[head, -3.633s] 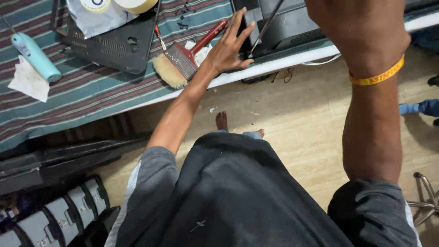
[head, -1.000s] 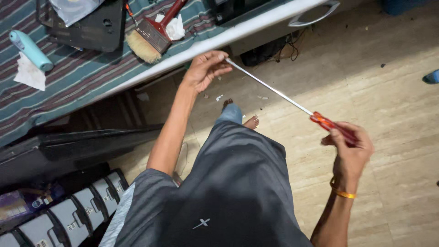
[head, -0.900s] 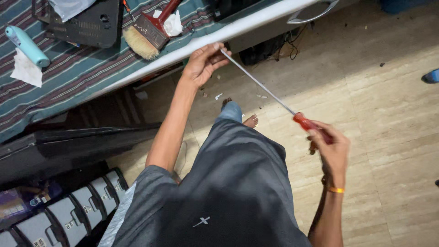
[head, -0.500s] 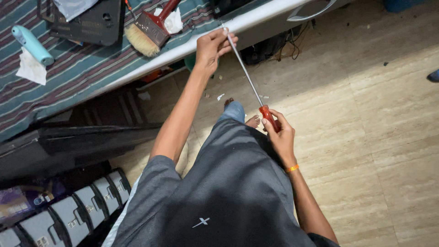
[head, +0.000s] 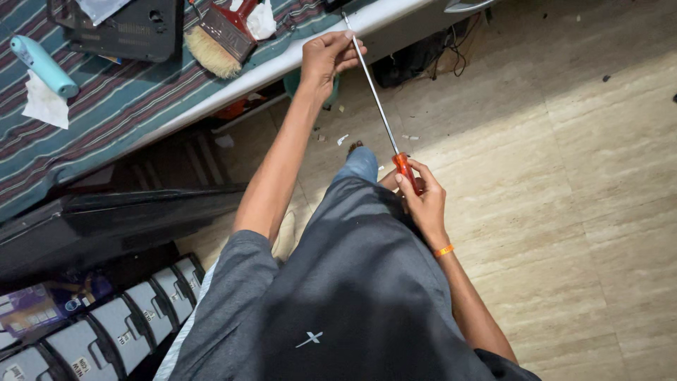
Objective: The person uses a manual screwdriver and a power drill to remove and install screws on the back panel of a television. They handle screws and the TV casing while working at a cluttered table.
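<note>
A view from above looks down a seated person's grey shirt (head: 352, 310) toward a pale stone-tile floor (head: 578, 162) that fills the right half of the scene, marked with faint streaks and a few small bits of debris. Along the top left runs a table (head: 317, 53) with a white edge, covered by a cloth (head: 120, 113) striped in teal, maroon and white. Beneath the table lies a dark shadowed space with a long black panel (head: 120, 219) leaning across it.

At the lower left corner stands a row of grey box-shaped packages (head: 120, 324), set side by side at a slant, each bearing a small pale label; beside them sits a purple package (head: 28, 310), partly hidden.

On the cloth rests a black flat device (head: 130, 28), and just right of it a brush (head: 218, 39) with pale bristles and a red handle, with crumpled white paper (head: 262, 17) against it. Farther left lies a light-blue tube-shaped tool (head: 42, 65) next to a white tissue (head: 44, 104).

A long screwdriver (head: 377, 106) with a thin metal shaft and orange handle stretches from the table edge down toward the person's lap. The left hand (head: 328, 56) is curled around the upper end of the shaft near the table edge. The right hand (head: 422, 197), with an orange band (head: 443, 250) on the wrist, grips the orange handle above the knee.
</note>
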